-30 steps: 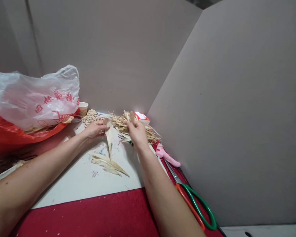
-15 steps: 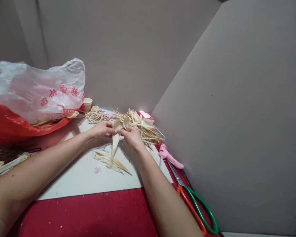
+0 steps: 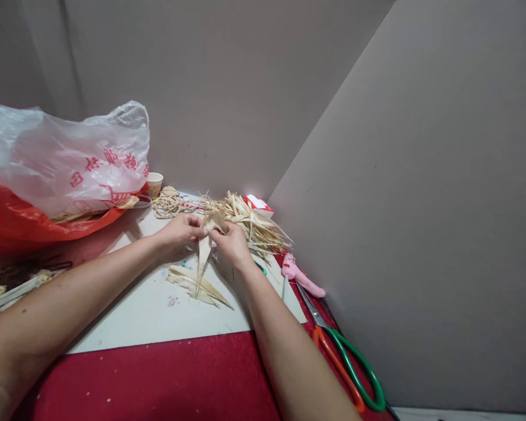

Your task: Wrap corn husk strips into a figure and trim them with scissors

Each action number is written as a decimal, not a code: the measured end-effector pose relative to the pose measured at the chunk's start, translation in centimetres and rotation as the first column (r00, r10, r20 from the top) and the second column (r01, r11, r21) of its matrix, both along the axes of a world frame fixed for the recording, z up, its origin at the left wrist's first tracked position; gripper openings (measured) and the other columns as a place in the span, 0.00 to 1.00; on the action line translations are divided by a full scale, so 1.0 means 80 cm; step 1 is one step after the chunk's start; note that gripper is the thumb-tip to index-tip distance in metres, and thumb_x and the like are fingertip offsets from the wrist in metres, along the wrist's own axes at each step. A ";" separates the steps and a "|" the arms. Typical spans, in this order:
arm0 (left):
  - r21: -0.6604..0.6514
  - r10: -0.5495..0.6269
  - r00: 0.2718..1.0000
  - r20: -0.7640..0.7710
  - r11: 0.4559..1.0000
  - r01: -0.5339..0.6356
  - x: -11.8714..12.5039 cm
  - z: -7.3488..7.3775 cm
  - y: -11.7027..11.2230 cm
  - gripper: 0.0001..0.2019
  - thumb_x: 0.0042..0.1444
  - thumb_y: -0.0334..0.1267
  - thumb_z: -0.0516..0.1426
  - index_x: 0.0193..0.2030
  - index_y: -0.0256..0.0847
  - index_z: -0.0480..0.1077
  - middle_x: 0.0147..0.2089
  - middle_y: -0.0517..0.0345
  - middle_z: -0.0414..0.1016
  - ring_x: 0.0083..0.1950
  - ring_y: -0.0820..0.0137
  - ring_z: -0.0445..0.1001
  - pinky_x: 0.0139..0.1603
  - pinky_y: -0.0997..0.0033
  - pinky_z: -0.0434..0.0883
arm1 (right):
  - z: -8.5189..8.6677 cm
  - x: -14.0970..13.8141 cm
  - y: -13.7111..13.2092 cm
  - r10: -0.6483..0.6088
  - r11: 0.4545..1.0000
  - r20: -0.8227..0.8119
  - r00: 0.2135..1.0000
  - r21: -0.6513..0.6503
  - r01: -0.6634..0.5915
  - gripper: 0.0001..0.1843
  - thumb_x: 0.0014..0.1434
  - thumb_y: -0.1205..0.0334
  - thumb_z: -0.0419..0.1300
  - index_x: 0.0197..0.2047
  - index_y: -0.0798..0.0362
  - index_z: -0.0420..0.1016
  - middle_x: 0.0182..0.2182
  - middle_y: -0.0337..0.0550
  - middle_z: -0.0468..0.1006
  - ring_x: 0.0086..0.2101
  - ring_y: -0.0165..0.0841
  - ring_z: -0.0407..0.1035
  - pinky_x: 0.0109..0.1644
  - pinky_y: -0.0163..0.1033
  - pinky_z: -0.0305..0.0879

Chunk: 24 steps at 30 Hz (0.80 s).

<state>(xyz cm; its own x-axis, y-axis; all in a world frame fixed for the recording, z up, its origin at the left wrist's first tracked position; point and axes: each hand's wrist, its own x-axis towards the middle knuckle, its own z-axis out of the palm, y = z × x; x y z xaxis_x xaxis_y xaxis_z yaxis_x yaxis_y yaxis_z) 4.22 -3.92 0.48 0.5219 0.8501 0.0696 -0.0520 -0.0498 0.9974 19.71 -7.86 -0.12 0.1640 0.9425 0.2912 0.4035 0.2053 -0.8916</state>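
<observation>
Between my two hands hang pale dried husk pieces (image 3: pixel 204 251), leaf-like and pointed at the lower end. My left hand (image 3: pixel 184 229) pinches them from the left, fingers closed. From the other side my right hand (image 3: pixel 233 241) is closed on the husk pieces too, thumb near the left fingertips. The upper parts of the pieces meet above the fingers. Below, several loose husk strips (image 3: pixel 193 285) lie on a white board (image 3: pixel 158 327). Just behind my hands rests a bundle of dry straw-like strips (image 3: pixel 254 225).
Scissors with orange and green handles (image 3: pixel 350 356) lie at the right beside a pink glue gun (image 3: pixel 300 275). A plastic bag (image 3: pixel 79 164) bulges at the left, near a paper cup (image 3: pixel 155 184) and coiled twine (image 3: pixel 169 203). Grey walls (image 3: pixel 377 204) rise behind the red tabletop (image 3: pixel 166 380).
The piece in my right hand has come left against the one in my left hand, closing the gap between their upper ends. A bit of green now shows beside my right wrist.
</observation>
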 end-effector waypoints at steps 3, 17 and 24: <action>-0.009 0.008 0.999 0.031 1.000 -0.008 0.001 0.004 0.002 0.08 0.39 0.36 0.65 0.22 0.35 0.71 0.21 0.61 0.67 0.22 0.78 0.62 0.26 0.75 0.59 | -0.004 0.006 0.002 -0.113 0.993 0.108 0.988 0.057 0.107 0.05 0.43 0.63 0.57 0.19 0.52 0.66 0.16 0.32 0.62 0.22 0.27 0.52 0.27 0.34 0.49; -0.258 0.237 0.965 0.116 0.945 -0.202 -0.004 0.001 0.016 0.10 0.40 0.30 0.67 0.27 0.34 0.70 0.21 0.59 0.71 0.23 0.76 0.70 0.28 0.75 0.72 | 0.044 0.014 -0.008 -0.013 0.935 -0.936 0.352 -0.136 -0.328 0.14 0.60 0.68 0.53 0.24 0.51 0.55 0.16 0.30 0.57 0.16 0.21 0.52 0.18 0.25 0.56; -0.313 0.396 0.902 0.175 0.890 -0.330 -0.019 -0.003 0.036 0.11 0.42 0.25 0.65 0.24 0.35 0.66 0.20 0.60 0.70 0.22 0.77 0.70 0.26 0.77 0.72 | 0.088 0.088 -0.022 -0.058 0.985 -0.890 0.453 0.024 0.173 0.19 0.55 0.64 0.61 0.25 0.50 0.51 0.14 0.23 0.46 0.13 0.20 0.39 0.12 0.24 0.39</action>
<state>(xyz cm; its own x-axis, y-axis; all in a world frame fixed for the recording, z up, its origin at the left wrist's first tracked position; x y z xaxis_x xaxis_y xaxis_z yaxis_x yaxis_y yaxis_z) 2.70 -1.08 0.21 0.1702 0.9792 -0.1100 -0.3093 0.1591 0.9376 26.72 -9.64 6.90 0.4924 0.8703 0.0095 -0.5616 0.3260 -0.7605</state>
